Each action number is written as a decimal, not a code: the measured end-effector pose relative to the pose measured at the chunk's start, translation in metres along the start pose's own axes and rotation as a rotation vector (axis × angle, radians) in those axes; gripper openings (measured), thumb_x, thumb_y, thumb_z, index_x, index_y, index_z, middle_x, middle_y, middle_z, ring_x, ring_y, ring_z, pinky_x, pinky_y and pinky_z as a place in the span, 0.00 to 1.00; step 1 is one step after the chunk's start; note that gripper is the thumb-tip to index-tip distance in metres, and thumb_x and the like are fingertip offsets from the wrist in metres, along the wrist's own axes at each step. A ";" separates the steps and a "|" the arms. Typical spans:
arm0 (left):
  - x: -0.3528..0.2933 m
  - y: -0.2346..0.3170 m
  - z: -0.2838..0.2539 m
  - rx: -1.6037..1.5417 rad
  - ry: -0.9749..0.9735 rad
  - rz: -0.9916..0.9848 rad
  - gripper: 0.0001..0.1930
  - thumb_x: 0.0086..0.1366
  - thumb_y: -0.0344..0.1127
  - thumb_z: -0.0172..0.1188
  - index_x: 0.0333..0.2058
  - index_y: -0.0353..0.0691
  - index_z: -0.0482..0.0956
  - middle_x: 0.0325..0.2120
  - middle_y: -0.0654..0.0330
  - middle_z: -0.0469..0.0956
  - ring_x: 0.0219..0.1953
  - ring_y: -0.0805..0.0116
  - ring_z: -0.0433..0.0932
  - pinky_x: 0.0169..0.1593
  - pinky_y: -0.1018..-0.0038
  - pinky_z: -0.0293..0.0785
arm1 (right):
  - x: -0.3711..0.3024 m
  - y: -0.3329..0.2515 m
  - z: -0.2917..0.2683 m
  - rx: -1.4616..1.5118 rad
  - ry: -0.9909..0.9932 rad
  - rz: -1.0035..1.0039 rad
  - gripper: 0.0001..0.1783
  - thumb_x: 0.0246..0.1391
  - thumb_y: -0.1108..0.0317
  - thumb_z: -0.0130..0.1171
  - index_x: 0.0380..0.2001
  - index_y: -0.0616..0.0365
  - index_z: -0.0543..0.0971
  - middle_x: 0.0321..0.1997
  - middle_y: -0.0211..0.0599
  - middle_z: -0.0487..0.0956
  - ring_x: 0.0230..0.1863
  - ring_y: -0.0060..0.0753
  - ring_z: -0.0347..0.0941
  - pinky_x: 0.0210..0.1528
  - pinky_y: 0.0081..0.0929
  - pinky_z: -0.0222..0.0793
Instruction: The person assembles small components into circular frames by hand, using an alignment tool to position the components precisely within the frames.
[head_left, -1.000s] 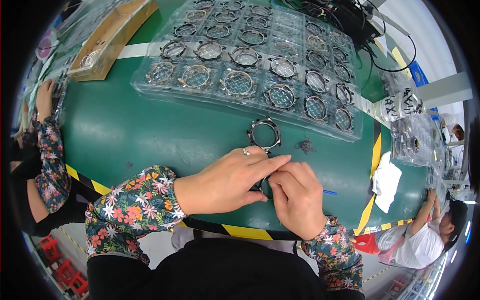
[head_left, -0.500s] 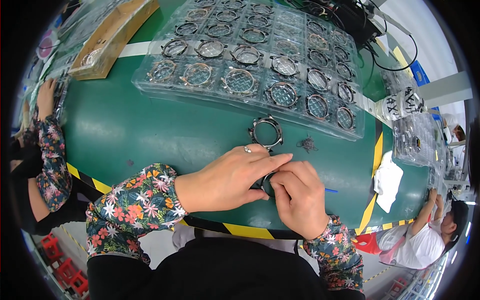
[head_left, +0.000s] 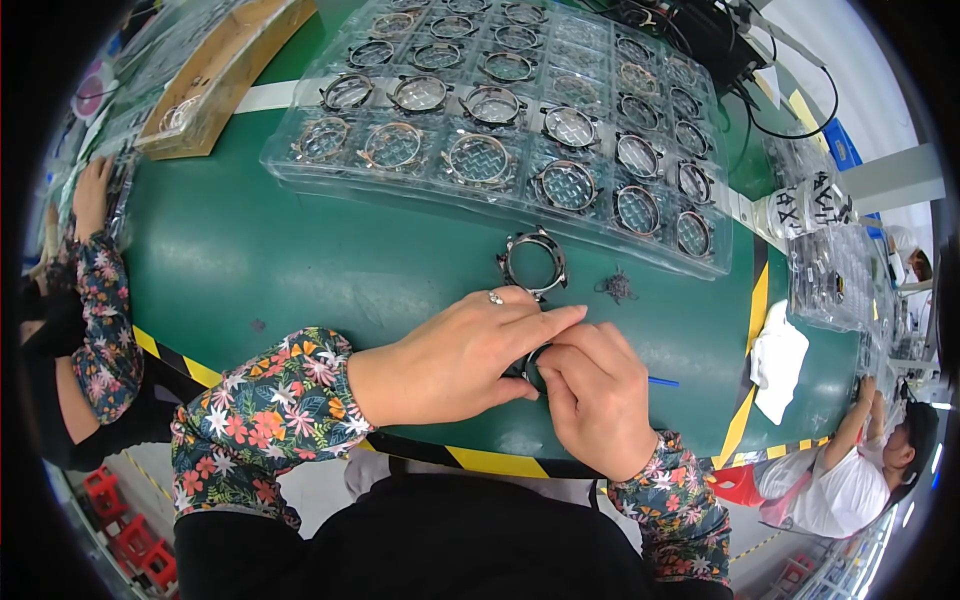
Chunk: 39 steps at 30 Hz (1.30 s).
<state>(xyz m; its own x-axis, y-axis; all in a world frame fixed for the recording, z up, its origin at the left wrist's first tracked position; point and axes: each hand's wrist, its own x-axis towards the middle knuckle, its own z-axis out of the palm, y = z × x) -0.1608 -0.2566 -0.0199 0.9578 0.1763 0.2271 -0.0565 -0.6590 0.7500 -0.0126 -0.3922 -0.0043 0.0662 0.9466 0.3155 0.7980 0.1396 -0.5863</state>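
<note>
Both my hands meet near the front edge of the green table. A dark ring-shaped watch case is held between them, mostly hidden by the fingers. My left hand, with a ring on one finger, grips its left side with thumb and fingers. On its right side, my right hand is closed with fingertips pinched at the rim. Another black and silver watch case lies flat just beyond my left fingers. To its right is a small pile of dark, thin parts.
A clear plastic tray of several watch cases spans the back. A blue stick lies right of my right hand, a white cloth farther right. A cardboard box stands back left. Co-workers sit left and right.
Hardly anything differs. My fingers shift very slightly around the held watch case; the things on the table stay where they were.
</note>
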 end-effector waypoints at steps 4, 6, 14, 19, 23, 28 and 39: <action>0.000 -0.001 0.000 0.002 -0.001 -0.001 0.45 0.48 0.34 0.75 0.65 0.37 0.66 0.47 0.52 0.77 0.50 0.52 0.75 0.55 0.60 0.72 | 0.000 0.000 -0.001 0.004 -0.010 0.000 0.08 0.42 0.82 0.62 0.29 0.62 0.79 0.36 0.40 0.78 0.34 0.47 0.73 0.36 0.38 0.71; 0.000 -0.001 0.000 0.005 0.006 0.011 0.44 0.48 0.34 0.75 0.65 0.37 0.66 0.47 0.52 0.77 0.50 0.52 0.75 0.55 0.61 0.73 | 0.000 0.000 -0.001 0.017 -0.018 0.001 0.08 0.42 0.82 0.62 0.29 0.62 0.79 0.36 0.40 0.78 0.34 0.47 0.73 0.36 0.38 0.70; -0.001 -0.001 0.000 0.000 0.004 0.006 0.44 0.49 0.34 0.75 0.65 0.37 0.66 0.46 0.52 0.77 0.49 0.52 0.75 0.55 0.61 0.73 | 0.000 0.001 0.000 0.018 0.020 -0.007 0.08 0.42 0.83 0.62 0.29 0.62 0.79 0.35 0.40 0.78 0.33 0.47 0.73 0.36 0.38 0.70; -0.001 0.000 0.000 -0.003 -0.008 -0.003 0.44 0.49 0.34 0.75 0.65 0.37 0.66 0.46 0.52 0.77 0.49 0.52 0.75 0.54 0.61 0.73 | 0.000 0.001 -0.001 0.022 0.000 -0.001 0.08 0.42 0.83 0.62 0.29 0.62 0.79 0.36 0.40 0.78 0.33 0.47 0.73 0.35 0.38 0.70; -0.001 0.000 0.000 -0.002 0.005 -0.002 0.44 0.49 0.34 0.75 0.65 0.37 0.67 0.45 0.52 0.78 0.49 0.52 0.75 0.54 0.61 0.73 | 0.001 0.001 -0.004 0.030 -0.034 0.000 0.08 0.42 0.82 0.62 0.29 0.62 0.79 0.35 0.40 0.78 0.33 0.47 0.73 0.35 0.38 0.70; 0.000 -0.001 0.001 -0.003 0.018 0.004 0.44 0.49 0.34 0.75 0.65 0.38 0.67 0.44 0.52 0.78 0.49 0.52 0.76 0.54 0.61 0.73 | 0.002 0.003 -0.007 0.041 -0.069 -0.014 0.07 0.43 0.82 0.63 0.28 0.62 0.79 0.35 0.40 0.78 0.33 0.46 0.73 0.35 0.37 0.71; -0.002 0.003 -0.002 -0.004 0.020 0.015 0.43 0.49 0.35 0.75 0.64 0.36 0.66 0.46 0.51 0.77 0.50 0.51 0.75 0.56 0.60 0.72 | -0.001 0.004 0.000 0.018 -0.004 -0.028 0.07 0.44 0.82 0.62 0.29 0.61 0.80 0.35 0.39 0.78 0.33 0.46 0.72 0.35 0.37 0.70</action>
<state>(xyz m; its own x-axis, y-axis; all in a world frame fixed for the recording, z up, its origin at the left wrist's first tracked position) -0.1631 -0.2577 -0.0165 0.9509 0.1813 0.2510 -0.0721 -0.6587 0.7489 -0.0100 -0.3925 -0.0068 0.0414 0.9436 0.3285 0.7888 0.1709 -0.5904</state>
